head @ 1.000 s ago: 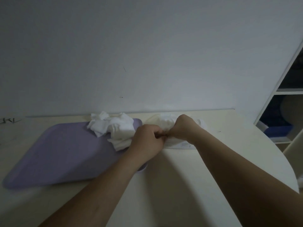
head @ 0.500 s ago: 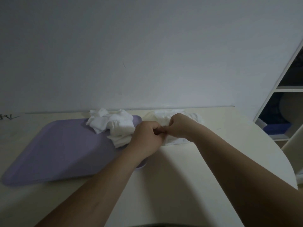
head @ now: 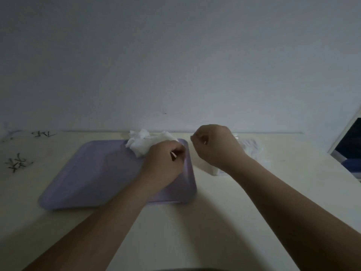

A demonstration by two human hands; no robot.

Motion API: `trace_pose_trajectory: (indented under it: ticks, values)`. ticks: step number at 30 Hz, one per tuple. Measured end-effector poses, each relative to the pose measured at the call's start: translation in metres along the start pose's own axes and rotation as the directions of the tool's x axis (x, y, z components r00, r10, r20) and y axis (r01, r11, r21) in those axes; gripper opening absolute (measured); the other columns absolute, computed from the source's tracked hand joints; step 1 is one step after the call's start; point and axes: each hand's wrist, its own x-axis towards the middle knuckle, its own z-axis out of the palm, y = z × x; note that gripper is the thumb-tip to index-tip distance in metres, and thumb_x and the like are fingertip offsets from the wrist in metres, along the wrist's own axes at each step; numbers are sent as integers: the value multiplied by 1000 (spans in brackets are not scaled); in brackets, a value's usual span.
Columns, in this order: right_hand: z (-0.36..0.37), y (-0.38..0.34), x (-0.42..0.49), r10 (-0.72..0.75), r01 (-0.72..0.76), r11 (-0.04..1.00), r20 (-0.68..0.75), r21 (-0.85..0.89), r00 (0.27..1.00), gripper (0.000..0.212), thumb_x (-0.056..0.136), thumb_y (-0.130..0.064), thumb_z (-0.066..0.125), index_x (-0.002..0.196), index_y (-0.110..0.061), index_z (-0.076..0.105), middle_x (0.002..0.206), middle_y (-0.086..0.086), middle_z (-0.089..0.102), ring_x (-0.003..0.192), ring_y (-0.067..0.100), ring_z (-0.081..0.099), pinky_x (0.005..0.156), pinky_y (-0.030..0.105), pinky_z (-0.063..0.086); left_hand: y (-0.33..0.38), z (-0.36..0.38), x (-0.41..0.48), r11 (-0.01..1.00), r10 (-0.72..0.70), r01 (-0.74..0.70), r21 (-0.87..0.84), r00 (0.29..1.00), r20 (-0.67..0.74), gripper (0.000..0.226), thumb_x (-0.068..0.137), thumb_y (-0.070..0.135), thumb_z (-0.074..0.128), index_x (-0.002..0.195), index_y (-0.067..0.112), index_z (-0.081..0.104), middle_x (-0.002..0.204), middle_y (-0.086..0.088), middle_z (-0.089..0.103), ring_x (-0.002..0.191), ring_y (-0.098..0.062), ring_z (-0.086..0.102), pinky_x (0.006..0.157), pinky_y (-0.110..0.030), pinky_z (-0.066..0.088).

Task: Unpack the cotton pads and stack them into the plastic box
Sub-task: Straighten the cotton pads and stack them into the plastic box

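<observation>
A heap of loose white cotton pads (head: 143, 142) lies on the far right corner of a lilac tray (head: 93, 173). My left hand (head: 166, 163) hovers over that corner beside the heap, fingers curled, pinching a thin white sliver that looks like a cotton pad. My right hand (head: 214, 147) is raised as a curled fist to the right of the tray, and nothing shows in it. Behind and under it lies the crinkly clear package of pads (head: 249, 146), mostly hidden by the hand and wrist. I cannot make out the plastic box.
The cream table (head: 195, 231) ends at the grey wall behind. Dark scribbles (head: 17, 163) mark the table's left side. A white shelf unit (head: 349, 137) with a blue item stands at the right edge.
My hands were pinching together at the package; they have come apart. The left hand moved left over the tray corner and the right hand lifted. The view shifted, so everything sits further right.
</observation>
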Motion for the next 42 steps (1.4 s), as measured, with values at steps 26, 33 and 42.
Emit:
trace_pose_trajectory:
  ticks: [26, 33, 42]
  values:
    - [89, 7, -1, 93, -348, 248, 335, 904, 938, 30, 92, 10, 68, 119, 1, 72, 119, 22, 75, 101, 29, 74, 93, 43, 62, -51, -33, -8, 709, -335, 311, -633, 938, 86, 27, 89, 8, 80, 110, 24, 77, 106, -1, 80, 102, -20, 76, 76, -30, 61]
    - [88, 8, -5, 132, -405, 134, 389, 905, 912, 48, 87, 17, 68, 130, -5, 64, 120, 16, 75, 105, 28, 72, 90, 41, 62, -46, -35, -12, 504, -401, 341, -793, 906, 135, 28, 96, 4, 69, 122, 11, 72, 112, -12, 78, 111, -34, 73, 100, -57, 57]
    - [90, 10, -7, 11, -441, 82, 442, 894, 897, 42, 77, -1, 72, 118, 10, 69, 115, 30, 70, 107, 37, 67, 97, 45, 55, -49, -39, -9, 336, -451, 396, -854, 864, 223, 26, 103, 9, 58, 123, -4, 69, 121, -24, 74, 116, -36, 71, 96, -50, 59]
